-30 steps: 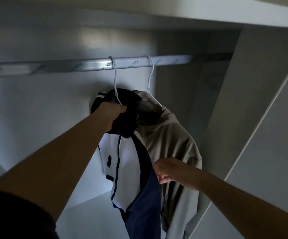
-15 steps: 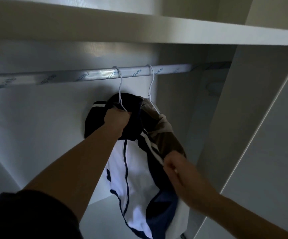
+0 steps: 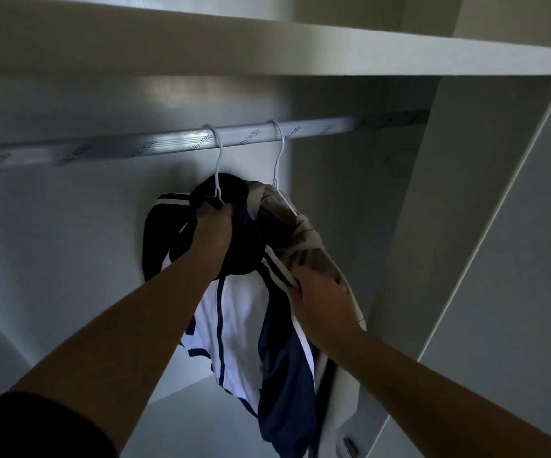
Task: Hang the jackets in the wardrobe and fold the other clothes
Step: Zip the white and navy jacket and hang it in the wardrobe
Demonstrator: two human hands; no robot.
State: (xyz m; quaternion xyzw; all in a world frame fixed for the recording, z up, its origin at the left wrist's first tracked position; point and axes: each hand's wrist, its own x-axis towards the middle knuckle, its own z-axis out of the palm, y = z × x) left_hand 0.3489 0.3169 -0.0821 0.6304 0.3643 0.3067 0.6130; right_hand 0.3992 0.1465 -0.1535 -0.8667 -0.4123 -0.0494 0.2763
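Note:
Inside the wardrobe a silver rail [image 3: 109, 148] carries two white wire hangers. A navy and white jacket [image 3: 237, 325] hangs on the left hanger [image 3: 217, 166]. A beige jacket [image 3: 303, 239] hangs on the right hanger [image 3: 277, 160], partly hidden behind the navy one. My left hand [image 3: 213, 231] grips the navy jacket's dark collar just under the left hanger's neck. My right hand [image 3: 320, 300] pinches the jacket's striped front edge lower down on the right.
A white shelf [image 3: 333, 57] runs right above the rail. The wardrobe's white side panel [image 3: 432, 226] stands close on the right, with a door edge [image 3: 515, 259] beside it. The wardrobe's pale back wall [image 3: 69, 242] lies behind the jackets.
My right hand has risen from the jacket's lower front to its striped edge near the shoulder. The jacket has swung and bunched up. My left hand has stayed on the collar.

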